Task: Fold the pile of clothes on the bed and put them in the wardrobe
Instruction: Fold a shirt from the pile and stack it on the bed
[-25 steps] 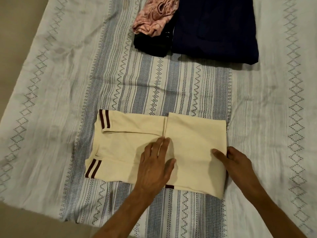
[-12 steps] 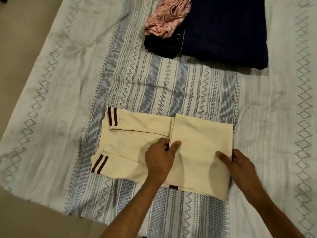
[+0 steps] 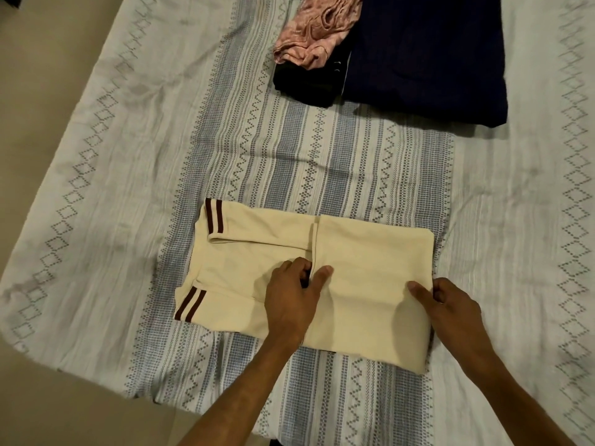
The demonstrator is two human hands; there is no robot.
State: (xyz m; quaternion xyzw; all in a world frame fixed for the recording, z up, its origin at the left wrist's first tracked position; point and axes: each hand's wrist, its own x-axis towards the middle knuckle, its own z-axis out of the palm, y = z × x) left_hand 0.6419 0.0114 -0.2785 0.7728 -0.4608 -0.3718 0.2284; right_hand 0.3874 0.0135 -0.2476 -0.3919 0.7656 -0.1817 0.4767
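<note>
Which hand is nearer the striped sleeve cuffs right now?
Left. The left hand pinches the cream shirt's middle fold, just right of the striped cuffs; the right hand grips the far right edge.

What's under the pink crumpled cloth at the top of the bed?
The pink cloth lies on a folded black garment, beside a dark blue garment. Whatever lies below the black one is covered, apart from the patterned bedsheet around it.
</note>
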